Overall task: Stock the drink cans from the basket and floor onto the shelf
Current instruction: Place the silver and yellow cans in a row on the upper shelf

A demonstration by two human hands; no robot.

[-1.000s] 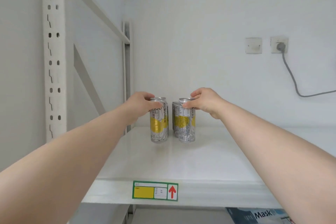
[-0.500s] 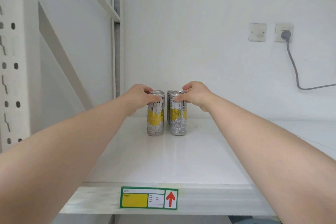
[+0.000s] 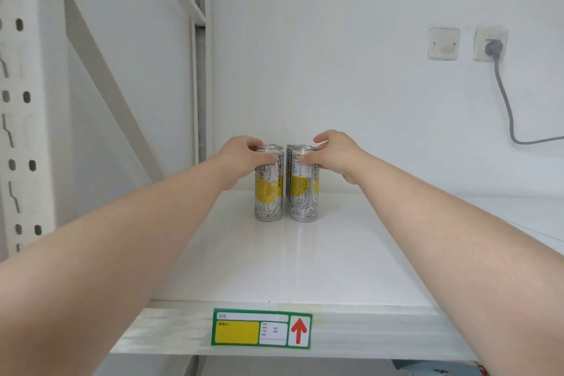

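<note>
The left hand [image 3: 244, 159] curls its fingers and thumb round the top of the left can [image 3: 268, 189]. The right hand [image 3: 332, 156] grips the right can [image 3: 303, 192] the same way, thumb on the front face just under the rim. Holding high probably lets each can be steered upright and nudged into line without knuckles fouling its neighbour.

The 2 cans stand on their bases, side by side with a narrow gap between them, towards the back of the shelf [image 3: 305, 268] near its left end. More cans [image 3: 288, 162] show right behind them, so this looks like a front row being squared against a back row. How many stand behind I cannot tell.

The cans are slim, tall cylinders of bright metal, printed grey and yellow with small text and a barcode. The shelf is a smooth, glossy white board, so they should slide easily. A green and yellow price label [image 3: 262, 327] with a red arrow sticks to its front edge. At the left stands a perforated white steel upright [image 3: 18, 119]. On the wall a grey cable [image 3: 506, 107] hangs from a socket [image 3: 490, 44]. No basket or floor shows.
</note>
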